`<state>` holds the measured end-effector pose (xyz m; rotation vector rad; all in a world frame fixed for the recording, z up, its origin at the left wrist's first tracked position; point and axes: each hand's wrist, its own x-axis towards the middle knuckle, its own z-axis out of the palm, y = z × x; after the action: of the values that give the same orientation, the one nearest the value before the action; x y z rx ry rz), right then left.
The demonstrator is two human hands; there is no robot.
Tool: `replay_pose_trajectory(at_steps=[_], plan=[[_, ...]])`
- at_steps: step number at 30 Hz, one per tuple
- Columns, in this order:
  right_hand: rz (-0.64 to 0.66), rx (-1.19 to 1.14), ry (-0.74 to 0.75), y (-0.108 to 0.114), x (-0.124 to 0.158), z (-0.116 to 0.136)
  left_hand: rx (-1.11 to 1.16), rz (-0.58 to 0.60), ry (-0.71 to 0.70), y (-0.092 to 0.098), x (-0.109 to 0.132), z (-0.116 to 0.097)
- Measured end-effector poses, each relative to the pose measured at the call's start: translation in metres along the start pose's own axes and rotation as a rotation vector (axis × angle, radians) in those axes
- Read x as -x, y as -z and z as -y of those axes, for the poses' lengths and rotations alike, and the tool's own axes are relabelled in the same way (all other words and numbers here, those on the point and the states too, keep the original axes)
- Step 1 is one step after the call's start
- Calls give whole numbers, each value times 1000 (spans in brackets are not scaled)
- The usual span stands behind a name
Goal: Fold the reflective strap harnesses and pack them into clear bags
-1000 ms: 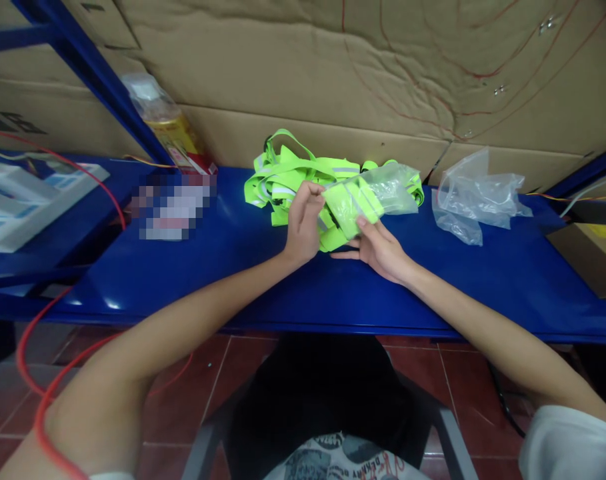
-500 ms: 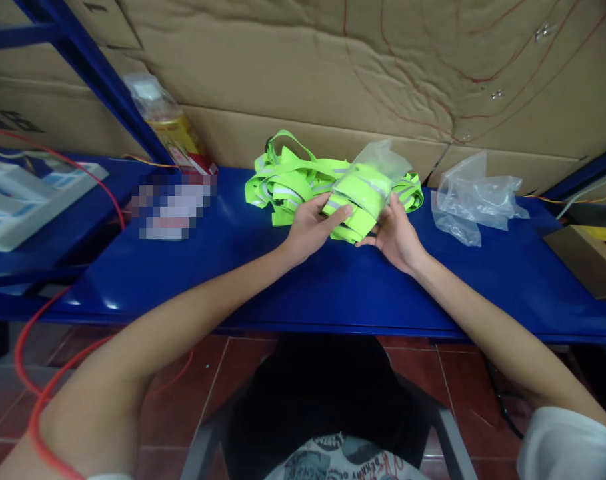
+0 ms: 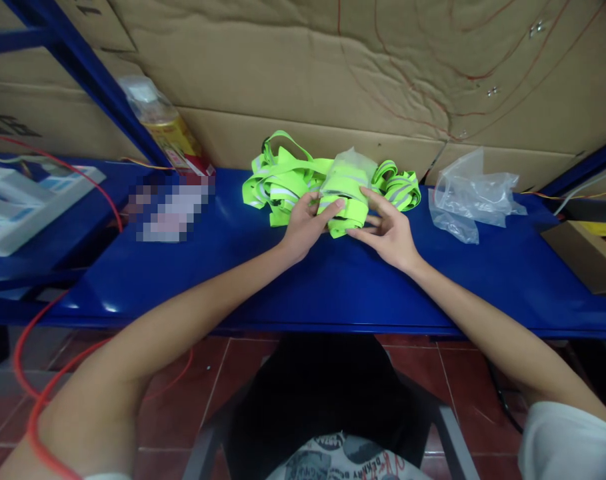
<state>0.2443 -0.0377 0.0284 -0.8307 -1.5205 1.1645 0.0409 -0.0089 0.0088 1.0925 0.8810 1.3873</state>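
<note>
A folded bundle of neon-yellow reflective straps [image 3: 351, 212] sits between my two hands, partly inside a clear plastic bag [image 3: 353, 164]. My left hand [image 3: 305, 225] grips the bundle's left side, with the thumb pressed on top. On the right side, the fingers of my right hand [image 3: 390, 233] hold its edge, the thumb near the bottom corner. Behind it lies a loose pile of the same reflective straps [image 3: 283, 183], touching the cardboard. Part of that pile is hidden by the bundle and bag.
Crumpled clear bags [image 3: 475, 193] lie to the right on the blue table [image 3: 233, 300]. A bottle [image 3: 165, 127] leans at the back left. An open cardboard box [image 3: 583, 257] stands at the right, a white plastic tray [image 3: 37, 207] at the left. A red hose [image 3: 25, 353] hangs at the left.
The bundle has turned more upright and shifted slightly left. My right hand has moved from beneath its corner to its right side, fingers now over the edge.
</note>
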Motion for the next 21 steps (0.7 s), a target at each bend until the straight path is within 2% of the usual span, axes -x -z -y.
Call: replay_pose_trajectory(at_steps=[2,7,14,21], plan=[[2,-26,5,3,-3,-3,-8,20,-31,2,-1,-2],[-36,31,0,10,-5,-5,-166,183,-174,7,0,-8],[25,-49,-28,4,-3,0,-156,91,-147,4,4,-6],[-94,-96,-68,3,-5,-4,-128,84,-107,3,4,-3]])
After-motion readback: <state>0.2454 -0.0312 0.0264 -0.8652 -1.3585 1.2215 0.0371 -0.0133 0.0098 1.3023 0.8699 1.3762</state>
